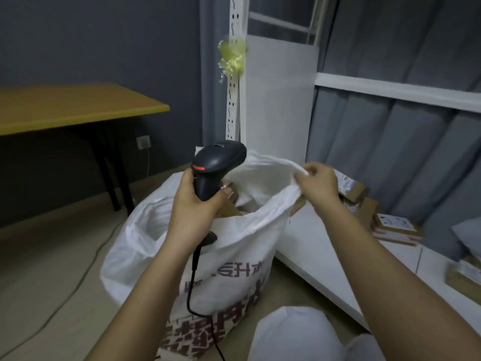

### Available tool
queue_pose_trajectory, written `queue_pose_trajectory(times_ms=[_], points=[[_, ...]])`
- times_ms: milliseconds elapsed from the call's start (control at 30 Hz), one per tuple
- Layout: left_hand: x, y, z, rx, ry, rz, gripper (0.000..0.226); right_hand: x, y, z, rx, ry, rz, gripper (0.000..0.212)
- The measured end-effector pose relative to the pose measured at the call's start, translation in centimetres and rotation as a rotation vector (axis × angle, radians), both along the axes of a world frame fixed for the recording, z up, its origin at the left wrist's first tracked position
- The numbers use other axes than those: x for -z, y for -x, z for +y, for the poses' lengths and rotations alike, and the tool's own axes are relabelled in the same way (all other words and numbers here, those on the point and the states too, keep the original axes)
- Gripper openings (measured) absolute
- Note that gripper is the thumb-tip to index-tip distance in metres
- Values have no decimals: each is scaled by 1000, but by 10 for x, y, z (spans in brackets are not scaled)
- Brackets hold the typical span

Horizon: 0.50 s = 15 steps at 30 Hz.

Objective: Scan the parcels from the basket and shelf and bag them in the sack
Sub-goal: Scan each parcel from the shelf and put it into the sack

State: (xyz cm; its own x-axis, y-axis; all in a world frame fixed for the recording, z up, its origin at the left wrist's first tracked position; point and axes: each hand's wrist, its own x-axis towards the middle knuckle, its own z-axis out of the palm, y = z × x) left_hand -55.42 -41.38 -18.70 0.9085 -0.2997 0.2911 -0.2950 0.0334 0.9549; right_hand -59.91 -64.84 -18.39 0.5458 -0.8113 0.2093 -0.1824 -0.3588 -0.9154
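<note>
Head view: the left hand (pixel 194 201) is wrapped round the handle of a black barcode scanner (pixel 217 166), fingers and thumb curled on the grip, and holds it upright over the near left side of the sack's mouth. The scanner's head points away to the right, a red strip shows on its near face, and its black cable (pixel 193 282) hangs from the base of the handle down across the front of the sack.

The right hand (pixel 318 182) pinches the far right rim of the white woven sack (pixel 234 256) between thumb and fingertips and holds that edge raised, so the mouth stands open. The sack stands on the floor just beside the low white shelf (pixel 317 246), with red and dark printed characters on its front. Inside the mouth the brown edges of cardboard parcels (pixel 230 208) show, partly hidden by the left hand and the scanner.

On the shelf, to the right of the right hand, lie several flat brown parcels with white labels (pixel 393 226), stacked and overlapping; 1 more (pixel 466 276) lies near the right edge of the frame.

A wooden-topped table (pixel 78 105) with dark legs stands well apart at the left against the dark wall. A white perforated upright (pixel 234 74) rises behind the sack with crumpled yellowish tape (pixel 232 59) stuck on it
</note>
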Motion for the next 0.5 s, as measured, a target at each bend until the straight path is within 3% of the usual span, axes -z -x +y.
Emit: queue_pose_trajectory(times_ms=[100, 167, 500], points=[[-4, 7, -11, 69, -6, -7, 36, 21, 31, 8, -234, -327, -19, 40], [-5, 15, -24, 129, -20, -6, 37, 31, 48, 14, -248, -380, -46, 50], [6, 79, -135, 451, -100, -27, 36, 68, 131, -26, -20, -358, 45, 31]])
